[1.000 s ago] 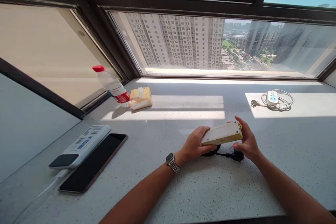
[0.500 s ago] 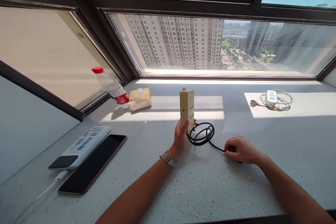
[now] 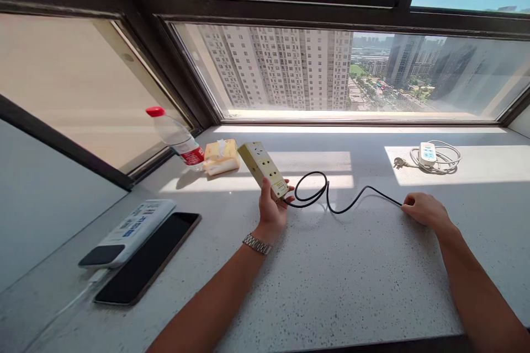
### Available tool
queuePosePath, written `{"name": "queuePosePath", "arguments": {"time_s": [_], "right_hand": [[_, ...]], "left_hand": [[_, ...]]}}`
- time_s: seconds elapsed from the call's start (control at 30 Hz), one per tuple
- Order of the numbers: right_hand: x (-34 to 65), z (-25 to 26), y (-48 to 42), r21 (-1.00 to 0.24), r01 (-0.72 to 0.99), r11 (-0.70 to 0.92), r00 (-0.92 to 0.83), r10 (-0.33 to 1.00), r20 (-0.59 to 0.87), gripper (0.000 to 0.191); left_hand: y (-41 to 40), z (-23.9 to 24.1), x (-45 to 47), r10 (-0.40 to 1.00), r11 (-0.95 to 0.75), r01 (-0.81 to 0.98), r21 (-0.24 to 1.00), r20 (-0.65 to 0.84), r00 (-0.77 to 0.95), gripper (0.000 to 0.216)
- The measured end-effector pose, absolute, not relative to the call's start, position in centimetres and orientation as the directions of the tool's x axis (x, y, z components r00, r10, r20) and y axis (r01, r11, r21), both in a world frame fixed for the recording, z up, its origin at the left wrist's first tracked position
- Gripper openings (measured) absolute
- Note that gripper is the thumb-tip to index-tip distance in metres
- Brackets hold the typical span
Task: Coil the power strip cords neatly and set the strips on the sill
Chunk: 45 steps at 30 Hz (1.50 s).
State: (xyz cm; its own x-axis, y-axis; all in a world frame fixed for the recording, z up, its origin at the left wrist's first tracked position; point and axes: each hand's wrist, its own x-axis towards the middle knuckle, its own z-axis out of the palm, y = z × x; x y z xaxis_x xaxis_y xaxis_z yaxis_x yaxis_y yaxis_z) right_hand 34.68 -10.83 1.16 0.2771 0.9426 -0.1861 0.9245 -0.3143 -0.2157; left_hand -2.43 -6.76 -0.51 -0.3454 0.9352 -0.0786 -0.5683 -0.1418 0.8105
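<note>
in the head view, the left hand point(image 3: 272, 210) is wrapped around the lower end of a cream power strip point(image 3: 265, 168), thumb on the near edge and fingertips showing past the far side. the strip leans up and to the left, its face with 3 groups of slots visible and its upper end near the tissue pack point(image 3: 221, 158). i cannot tell whether any part of it touches the surface point(image 3: 356, 287).

the right hand point(image 3: 426, 210) is closed narrowly on the far part of the black cord point(image 3: 340, 213); the plug end is hidden. between the 2 hands the cord makes 1 loose loop, then a slack wave.

the strip looks like rigid plastic, probably light enough for 1 hand, smooth but easy to grip because it is boxy. its long sides seem the best hold, clear of the slots. the cord looks flexible yet springy, likely to coil back; gripping firmly near the plug would suit it better than tugging where it enters the strip.
</note>
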Motion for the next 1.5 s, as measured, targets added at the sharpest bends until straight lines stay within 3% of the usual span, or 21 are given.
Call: {"name": "queuePosePath", "arguments": {"time_s": [0.13,0.23,0.33,0.43,0.53,0.63,0.8,0.93,1.07,1.23,1.3,1.37,1.43,1.5], "right_hand": [[37.8,1.1,-10.4,-0.094,0.869,-0.486,0.464,0.866,-0.186,0.018],[37.3,0.1,-10.4,-0.084,0.894,-0.44,0.437,0.898,-0.049,0.021],[33.7,-1.1,-10.8,-0.159,0.965,-0.209,0.245,0.934,0.261,0.038],[29.0,-1.9,-11.4,-0.16,0.972,0.171,-0.074,0.872,0.484,0.053],[25.8,-2.1,-11.8,-0.109,0.832,0.545,-0.445,0.771,0.456,0.045],[25.0,-2.1,-11.7,-0.159,0.722,0.674,-0.604,0.725,0.331,0.026],[26.5,-1.0,-11.3,-0.202,0.873,0.443,-0.403,0.891,0.211,0.02],[29.0,0.8,-11.2,-0.17,0.984,0.054,-0.057,0.998,-0.012,0.03],[33.6,2.2,-11.1,-0.183,0.908,-0.376,0.353,0.924,-0.149,0.044],[39.3,2.5,-10.9,-0.237,0.707,-0.666,0.666,0.74,-0.093,0.041],[39.3,2.2,-10.9,-0.293,0.673,-0.679,0.698,0.714,-0.052,0.04],[37.6,1.6,-10.9,-0.386,0.731,-0.562,0.63,0.774,0.066,0.04],[34.3,0.8,-11.0,-0.457,0.84,-0.293,0.452,0.843,0.292,0.042],[30.5,-0.2,-11.4,-0.46,0.888,-0.003,0.267,0.817,0.511,0.048]], "left_hand": [[-6.3,-0.3,-3.4,0.924,-0.154,-0.58,0.8,-0.091,-0.372,0.058],[-6.3,-0.2,-3.5,0.948,-0.142,-0.586,0.798,-0.062,-0.314,0.06],[-6.7,-0.2,-2.9,0.971,-0.113,-0.575,0.81,-0.033,-0.237,0.064],[-7.1,-0.3,-2.3,0.982,-0.106,-0.545,0.832,0.003,-0.187,0.067],[-7.3,-0.4,-2.2,0.985,-0.111,-0.528,0.842,0.022,-0.171,0.066],[-7.2,-0.5,-2.3,0.983,-0.111,-0.526,0.843,0.017,-0.181,0.064],[-7.0,-0.4,-2.5,0.981,-0.11,-0.525,0.844,0.008,-0.193,0.068],[-6.9,-0.3,-2.6,0.983,-0.116,-0.531,0.839,0.02,-0.182,0.066],[-6.9,-0.3,-2.9,0.985,-0.12,-0.525,0.843,0.033,-0.172,0.06],[-6.7,0.0,-3.2,0.982,-0.129,-0.54,0.832,0.031,-0.186,0.059],[-6.7,0.0,-3.2,0.981,-0.132,-0.545,0.828,0.031,-0.19,0.06],[-6.9,0.0,-3.0,0.984,-0.123,-0.539,0.833,0.031,-0.176,0.064],[-7.1,-0.1,-2.6,0.99,-0.094,-0.523,0.847,0.026,-0.136,0.068],[-7.6,-0.3,-2.0,0.997,-0.058,-0.497,0.866,0.021,-0.079,0.069]]}}
